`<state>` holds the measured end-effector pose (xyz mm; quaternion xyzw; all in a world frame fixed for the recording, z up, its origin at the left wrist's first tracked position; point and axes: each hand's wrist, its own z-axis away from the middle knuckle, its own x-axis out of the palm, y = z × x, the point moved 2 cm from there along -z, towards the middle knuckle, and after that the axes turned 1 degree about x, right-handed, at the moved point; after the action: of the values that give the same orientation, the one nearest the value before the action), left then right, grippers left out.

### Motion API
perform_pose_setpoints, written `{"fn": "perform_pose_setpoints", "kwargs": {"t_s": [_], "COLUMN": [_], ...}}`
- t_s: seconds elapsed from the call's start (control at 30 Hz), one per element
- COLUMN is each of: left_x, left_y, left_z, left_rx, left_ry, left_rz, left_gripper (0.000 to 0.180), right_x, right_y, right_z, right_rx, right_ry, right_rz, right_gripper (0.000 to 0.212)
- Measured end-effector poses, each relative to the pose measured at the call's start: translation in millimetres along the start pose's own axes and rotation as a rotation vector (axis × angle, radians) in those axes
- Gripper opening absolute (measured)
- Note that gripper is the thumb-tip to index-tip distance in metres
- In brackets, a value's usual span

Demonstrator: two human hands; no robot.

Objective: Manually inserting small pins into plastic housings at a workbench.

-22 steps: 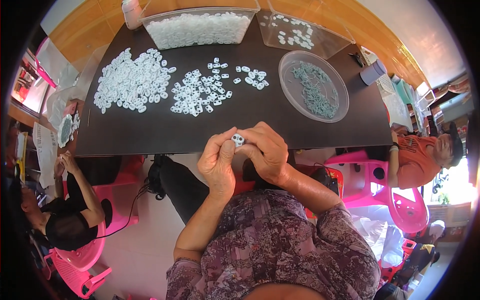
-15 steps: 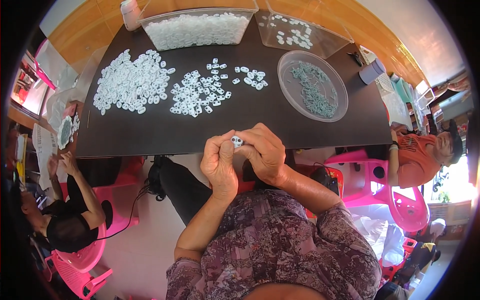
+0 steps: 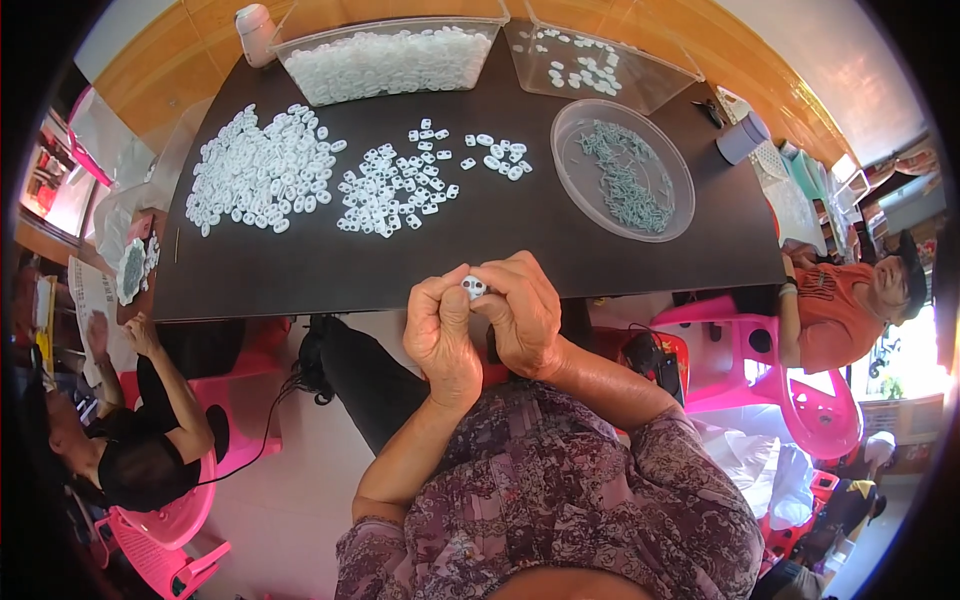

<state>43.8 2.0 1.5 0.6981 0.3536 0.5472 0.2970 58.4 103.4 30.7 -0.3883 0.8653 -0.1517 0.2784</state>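
Observation:
A small white plastic piece [image 3: 475, 287] with dark holes is pinched between my two hands, just in front of the table's near edge. My left hand [image 3: 440, 335] grips it from the left with thumb and forefinger. From the other side my right hand [image 3: 522, 315] closes on the same piece. Beyond them on the dark table [image 3: 500, 235] lie a heap of small squarish white parts [image 3: 392, 190], a large pile of oval white parts [image 3: 262, 170] at left, and a small cluster of white pieces [image 3: 507, 158]. A round clear tray [image 3: 562, 185] at right holds grey-green screw-like pins [image 3: 630, 185].
Along the back stand a clear bin [image 3: 400, 93] full of white parts and another clear bin [image 3: 650, 95] with a few. A pink-white bottle [image 3: 257, 35] and a lilac-lidded cup [image 3: 742, 138] flank them. People sit at left [image 3: 150, 450] and right [image 3: 840, 315], near pink chairs [image 3: 740, 355].
Both hands keep their pinch on the white piece, with only slight finger shifts. The whole view has tilted a little. Nothing on the table has visibly moved.

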Motion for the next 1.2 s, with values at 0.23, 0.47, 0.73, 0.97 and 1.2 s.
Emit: {"fn": "perform_pose_setpoints", "kwargs": {"t_s": [0.23, 0.47, 0.73, 0.97, 1.2], "left_x": [1, 1, 2, 11, 24], "left_y": [1, 0, 0, 4, 5], "left_z": [1, 3, 1, -3, -10], "left_rx": [0.065, 0.051, 0.157, 0.201, 0.164], "left_ry": [0.025, 0.024, 0.008, -0.018, 0.014], "left_rz": [-0.138, -0.099, -0.224, -0.295, -0.258], "left_gripper": [0.020, 0.020, 0.019, 0.023, 0.025], "right_x": [4, 2, 3, 2, -5], "right_y": [-3, -5, -4, -1, 3], "right_z": [3, 3, 1, 0, -12], "right_rx": [0.008, 0.003, -0.050, -0.084, -0.122], "right_ry": [0.023, 0.036, 0.062, 0.106, 0.135], "right_rz": [0.019, 0.009, 0.016, 0.071, 0.093], "right_gripper": [0.023, 0.024, 0.032, 0.023, 0.022]}}
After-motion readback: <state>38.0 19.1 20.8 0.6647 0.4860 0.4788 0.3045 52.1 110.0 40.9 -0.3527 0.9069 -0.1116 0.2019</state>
